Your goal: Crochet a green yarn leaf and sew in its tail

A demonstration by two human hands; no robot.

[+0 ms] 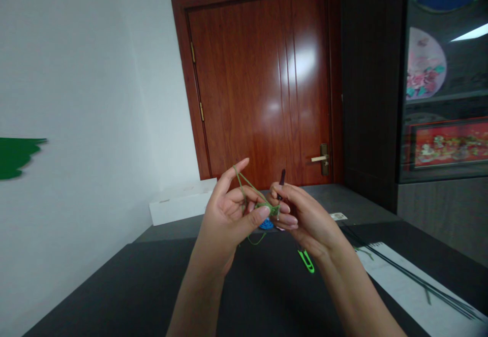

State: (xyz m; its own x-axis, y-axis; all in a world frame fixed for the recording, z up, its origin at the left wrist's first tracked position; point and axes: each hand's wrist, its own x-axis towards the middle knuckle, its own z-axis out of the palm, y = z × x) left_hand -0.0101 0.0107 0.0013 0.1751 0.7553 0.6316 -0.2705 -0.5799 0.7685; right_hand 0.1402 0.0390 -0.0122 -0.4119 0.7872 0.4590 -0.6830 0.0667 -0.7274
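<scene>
My left hand [234, 210] pinches a small piece of green crochet work [273, 209] between thumb and fingers. Green yarn [249, 180] loops over its raised index finger and runs down to the piece, and a loose end hangs below. In my right hand [301, 210] is a crochet hook [282, 177], its dark handle pointing up and its thin metal shaft down at the green stitches. Both hands are close together above the table. Behind the fingers, a blue item [266, 223] is mostly hidden.
A bright green clip-like piece [306, 261] lies on the black table [163, 286]. At right, a white notepad [396, 276] bears long dark green stems [415, 276] and green scraps. A long white box [183, 202] stands at the back left. Beyond are a wooden door [247, 83] and a glass-fronted cabinet [450, 113].
</scene>
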